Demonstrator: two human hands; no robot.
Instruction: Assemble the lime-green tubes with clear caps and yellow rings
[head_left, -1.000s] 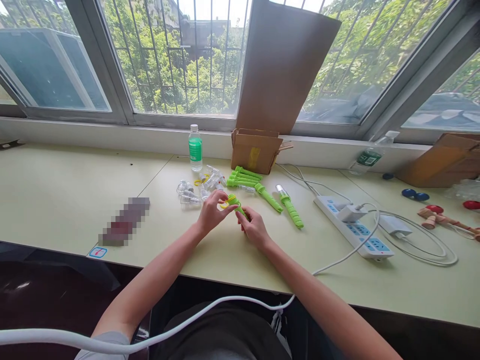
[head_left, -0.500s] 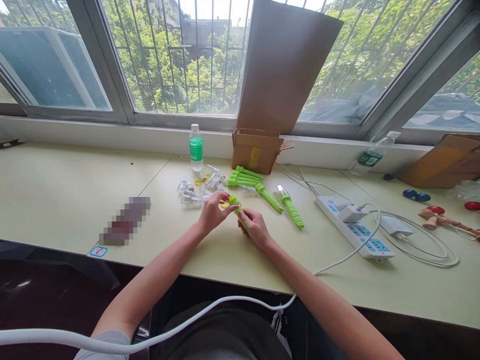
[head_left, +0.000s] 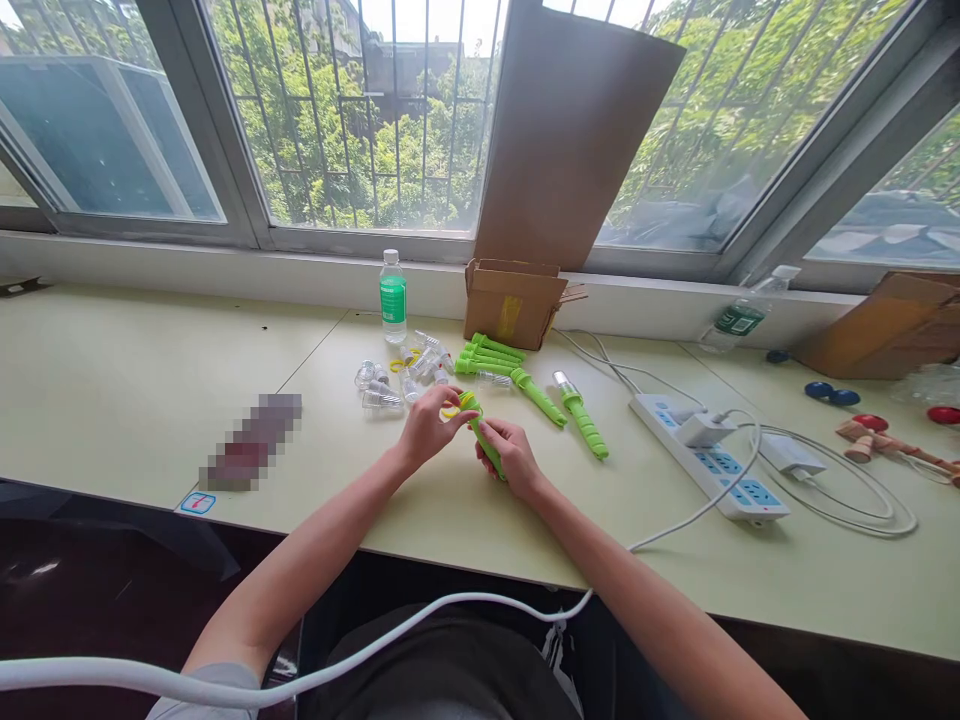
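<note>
A green ridged plastic handle (head_left: 491, 456) is held tilted above the table, with the fingers of my right hand (head_left: 511, 455) wrapped round its lower part. At its upper end my left hand (head_left: 433, 424) pinches a yellow ring (head_left: 450, 411), thumb and fingers close about the handle's wide mouth. Whether the ring sits fully round the mouth is hidden by the fingers. Behind my hands lies a pile of clear plastic pieces (head_left: 409, 385), with more yellow rings (head_left: 405, 362) among them. Several green handles (head_left: 491, 352) lie beside the pile, and one handle with a clear top (head_left: 585, 420) lies farther right.
A water bottle (head_left: 393, 300) and a cardboard box (head_left: 511, 300) stand at the back. On the right are a white power strip (head_left: 709, 455) with cables, a tilted bottle (head_left: 742, 315) and a wooden toy (head_left: 892, 440). A white cable (head_left: 420, 610) crosses before my lap.
The green handle has turned slightly in my hands, and a bit more of its lower end shows under my right hand. Both hands stay in nearly the same place.
</note>
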